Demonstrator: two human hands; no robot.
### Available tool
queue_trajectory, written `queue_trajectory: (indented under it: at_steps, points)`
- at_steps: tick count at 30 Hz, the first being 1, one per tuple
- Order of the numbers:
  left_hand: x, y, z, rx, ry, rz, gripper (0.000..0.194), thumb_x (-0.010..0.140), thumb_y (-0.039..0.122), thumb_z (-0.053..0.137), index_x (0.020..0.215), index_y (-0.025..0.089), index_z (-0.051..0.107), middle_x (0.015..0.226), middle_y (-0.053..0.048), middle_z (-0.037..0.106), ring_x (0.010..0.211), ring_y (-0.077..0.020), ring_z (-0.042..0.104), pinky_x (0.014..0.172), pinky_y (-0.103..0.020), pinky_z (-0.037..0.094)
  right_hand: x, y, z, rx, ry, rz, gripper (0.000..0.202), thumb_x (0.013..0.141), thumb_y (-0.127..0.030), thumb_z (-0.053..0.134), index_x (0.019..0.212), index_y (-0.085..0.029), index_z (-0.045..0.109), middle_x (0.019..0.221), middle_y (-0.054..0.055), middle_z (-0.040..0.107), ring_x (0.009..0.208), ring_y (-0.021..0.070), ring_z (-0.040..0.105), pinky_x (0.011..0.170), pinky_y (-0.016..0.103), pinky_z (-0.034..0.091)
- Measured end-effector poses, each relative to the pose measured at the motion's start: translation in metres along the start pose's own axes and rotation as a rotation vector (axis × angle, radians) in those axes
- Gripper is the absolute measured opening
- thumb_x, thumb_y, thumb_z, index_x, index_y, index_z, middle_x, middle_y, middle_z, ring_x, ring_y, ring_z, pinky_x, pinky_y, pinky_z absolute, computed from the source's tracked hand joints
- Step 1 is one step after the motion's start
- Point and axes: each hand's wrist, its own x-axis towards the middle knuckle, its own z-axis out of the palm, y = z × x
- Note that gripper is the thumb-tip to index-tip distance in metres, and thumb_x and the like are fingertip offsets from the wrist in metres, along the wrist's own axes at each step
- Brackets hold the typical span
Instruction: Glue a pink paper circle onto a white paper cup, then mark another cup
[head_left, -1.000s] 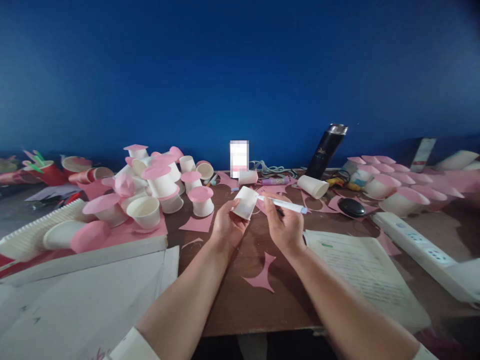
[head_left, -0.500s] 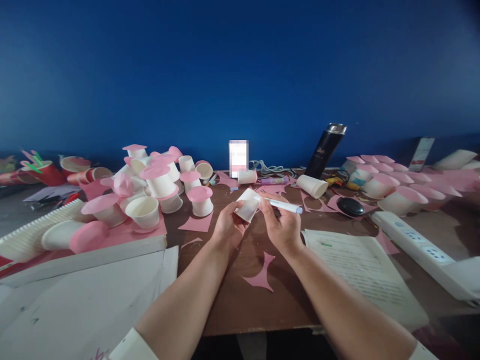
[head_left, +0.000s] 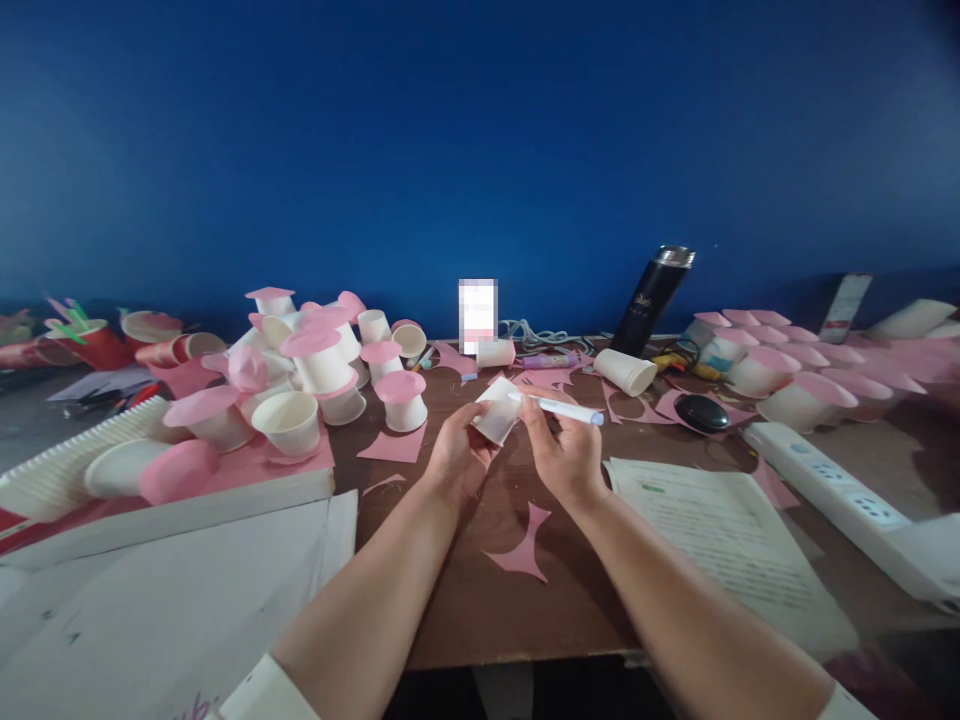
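A white paper cup (head_left: 496,412) is tilted in my left hand (head_left: 459,452), whose thumb and fingers are closed round its left side. My right hand (head_left: 568,455) grips a white pen (head_left: 566,408) with a pale blue end pointing right. The pen's tip is at the cup's right side; whether it touches the wall I cannot tell. Below my hands a curved pink paper scrap (head_left: 527,552) lies on the brown table (head_left: 480,625).
White cups with pink paper tops (head_left: 401,400) crowd the left; others (head_left: 761,370) stand right. Behind are a lying cup (head_left: 625,372) and a leaning black flask (head_left: 651,300). A black mouse (head_left: 701,412), a printed sheet (head_left: 720,540) and a power strip (head_left: 840,500) lie right.
Almost nothing differs. The cup in my left hand looks very slightly shifted, and the pen stays at its right side.
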Motion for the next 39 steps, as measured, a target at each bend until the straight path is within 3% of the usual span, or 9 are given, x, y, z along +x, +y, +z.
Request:
queue_trajectory:
  at_steps: [39]
  points:
    - [0.0021,0.0078,-0.0025,-0.063,0.023,-0.007,0.015,0.066,0.011,0.066,0.08,0.013,0.062,0.076,-0.006,0.068,0.065,-0.0144,0.064,0.051,-0.021,0.046,-0.0017,0.0018,0.0001,-0.05,0.009,0.024,0.022,0.09,-0.032,0.051,0.098,-0.022,0.07,0.091,0.006,0.072,0.086,0.0225,0.067,0.077,0.036,0.053]
